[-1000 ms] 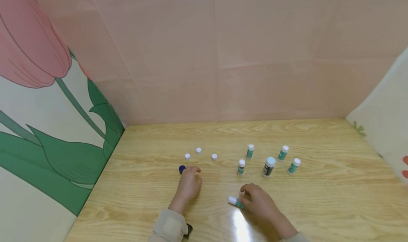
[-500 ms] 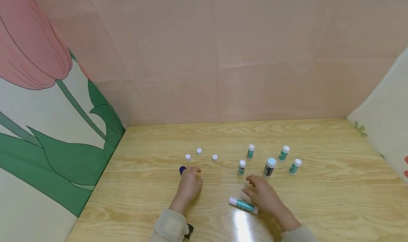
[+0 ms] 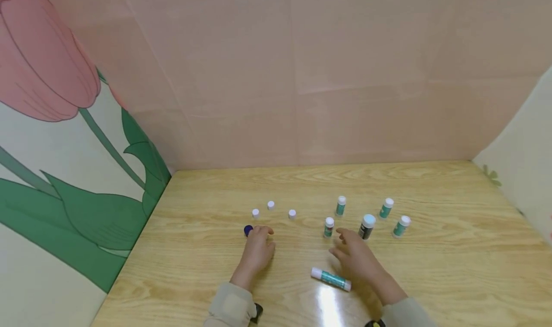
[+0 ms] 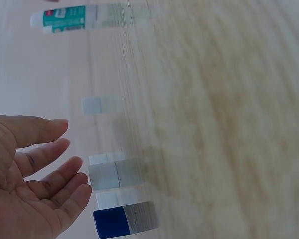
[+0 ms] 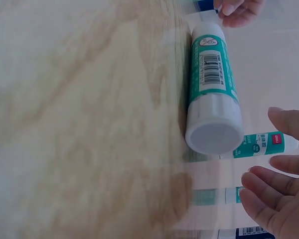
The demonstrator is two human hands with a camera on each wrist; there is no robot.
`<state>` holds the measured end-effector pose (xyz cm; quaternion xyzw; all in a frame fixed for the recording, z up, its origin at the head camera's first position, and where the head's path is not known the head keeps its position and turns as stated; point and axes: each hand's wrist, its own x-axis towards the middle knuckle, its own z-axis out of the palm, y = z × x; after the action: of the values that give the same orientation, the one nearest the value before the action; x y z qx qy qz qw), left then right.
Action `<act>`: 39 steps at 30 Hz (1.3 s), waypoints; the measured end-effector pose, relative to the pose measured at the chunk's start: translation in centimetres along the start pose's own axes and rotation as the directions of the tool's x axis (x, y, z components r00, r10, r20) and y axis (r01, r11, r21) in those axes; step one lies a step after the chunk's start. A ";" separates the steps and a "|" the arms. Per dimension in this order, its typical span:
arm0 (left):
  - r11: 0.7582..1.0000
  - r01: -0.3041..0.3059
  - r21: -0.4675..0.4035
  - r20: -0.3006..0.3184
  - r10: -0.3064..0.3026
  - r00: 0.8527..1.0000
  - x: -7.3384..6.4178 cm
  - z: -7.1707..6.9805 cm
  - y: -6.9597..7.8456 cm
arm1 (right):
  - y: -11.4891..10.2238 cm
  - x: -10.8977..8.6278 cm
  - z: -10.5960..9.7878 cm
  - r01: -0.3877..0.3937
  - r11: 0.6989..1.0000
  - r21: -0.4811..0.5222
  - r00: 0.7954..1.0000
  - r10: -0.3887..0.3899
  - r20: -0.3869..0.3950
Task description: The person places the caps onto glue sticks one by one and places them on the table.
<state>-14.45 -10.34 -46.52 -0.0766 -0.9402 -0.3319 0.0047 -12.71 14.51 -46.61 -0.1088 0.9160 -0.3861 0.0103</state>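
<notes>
A green-and-white glue stick (image 3: 331, 279) lies on its side near the front; its flat white end faces the camera in the right wrist view. Just beyond it my right hand (image 3: 360, 257) hovers with loosely bent fingers, holding nothing. An upright small glue stick (image 3: 328, 227) stands close to those fingertips, and a larger dark-labelled glue stick (image 3: 366, 227) is partly behind the hand. My left hand (image 3: 257, 250) holds nothing either, its fingers relaxed beside a dark blue cap (image 3: 248, 230). In the left wrist view a gap shows between that hand (image 4: 35, 179) and the blue cap (image 4: 111, 222).
Three white caps, among them one at the right (image 3: 292, 214), sit beyond the left hand. More upright glue sticks stand farther right, including one at the back (image 3: 341, 206) and one at the far right (image 3: 401, 226). The wooden table (image 3: 207, 193) meets a pink backdrop.
My right hand has moved forward, away from the lying glue stick, uncovering its right end, and is now near the upright ones. The left hand has stayed by the blue cap.
</notes>
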 end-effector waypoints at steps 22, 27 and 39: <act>1.000 0.011 0.028 0.013 -0.011 1.000 0.2 0.1 0.2 | 0.7 1.3 0.0 0.043 0.999 0.002 0.999 -0.043 -0.014; 0.999 0.016 0.030 0.008 -0.017 1.000 0.2 0.1 0.1 | 0.8 1.6 0.1 0.044 0.999 0.008 0.999 -0.044 -0.013; 0.998 0.026 0.059 -0.015 -0.025 1.000 0.3 0.2 -0.1 | 0.9 2.2 0.3 0.062 0.997 0.047 0.998 -0.061 -0.018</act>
<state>-14.75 -10.22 -46.72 -0.0618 -0.9504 -0.3047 0.0095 -15.00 14.47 -47.33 -0.1334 0.9028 -0.4088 -0.0067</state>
